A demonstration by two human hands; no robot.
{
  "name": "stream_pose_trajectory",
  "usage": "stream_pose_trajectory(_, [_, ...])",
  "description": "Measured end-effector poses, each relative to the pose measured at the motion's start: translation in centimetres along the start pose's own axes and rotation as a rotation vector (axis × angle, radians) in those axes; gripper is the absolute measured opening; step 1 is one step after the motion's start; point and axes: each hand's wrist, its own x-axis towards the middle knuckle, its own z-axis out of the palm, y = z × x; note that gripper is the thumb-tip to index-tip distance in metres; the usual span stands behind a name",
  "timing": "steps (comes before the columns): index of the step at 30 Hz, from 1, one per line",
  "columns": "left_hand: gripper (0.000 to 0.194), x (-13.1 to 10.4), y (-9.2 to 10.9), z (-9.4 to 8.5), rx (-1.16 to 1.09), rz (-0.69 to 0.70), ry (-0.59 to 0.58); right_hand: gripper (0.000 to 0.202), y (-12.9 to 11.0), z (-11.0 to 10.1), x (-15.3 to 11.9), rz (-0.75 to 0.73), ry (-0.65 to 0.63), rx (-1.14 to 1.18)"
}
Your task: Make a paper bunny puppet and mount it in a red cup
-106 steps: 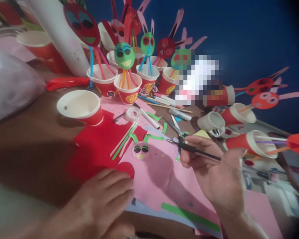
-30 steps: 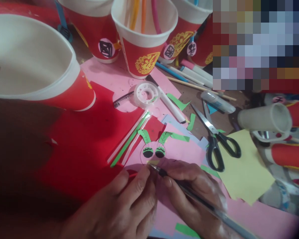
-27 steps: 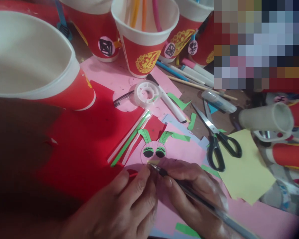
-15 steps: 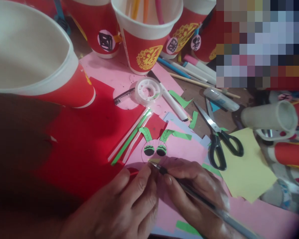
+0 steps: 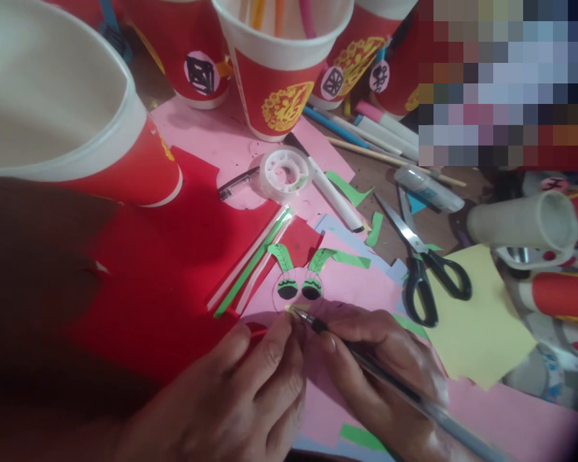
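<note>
My right hand [image 5: 385, 359] grips a clear-barrelled pen [image 5: 409, 388], its tip on a small piece of yellow paper [image 5: 297, 309]. The fingers of my left hand [image 5: 255, 378] are curled together, with the yellow piece showing at their tips. Just beyond lies a pink paper [image 5: 356, 276] with a drawn circle. On it are two green-and-black paper eyes [image 5: 288, 289] and two green leaf-like antennae [image 5: 282, 258]. What lies under my left fingers is hidden.
Black-handled scissors [image 5: 419, 256] lie on yellow paper [image 5: 481, 321] at the right. A tape roll [image 5: 285, 172], a white marker [image 5: 334, 199] and thin paper strips [image 5: 253, 263] lie ahead. Red-and-white paper cups [image 5: 282, 70] stand behind; a large cup [image 5: 125, 154] is at left.
The pen tip has shifted very slightly along the yellow piece, and a bit more yellow shows by my left fingertips. The whole view has moved a little; everything else stays put.
</note>
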Motion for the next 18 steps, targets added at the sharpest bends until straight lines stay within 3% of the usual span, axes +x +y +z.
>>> stream_pose_trajectory(18, [0.033,-0.15,0.16,0.15,-0.02,-0.014,0.02,0.008,0.09,-0.12,-0.15,-0.001,0.008,-0.062])
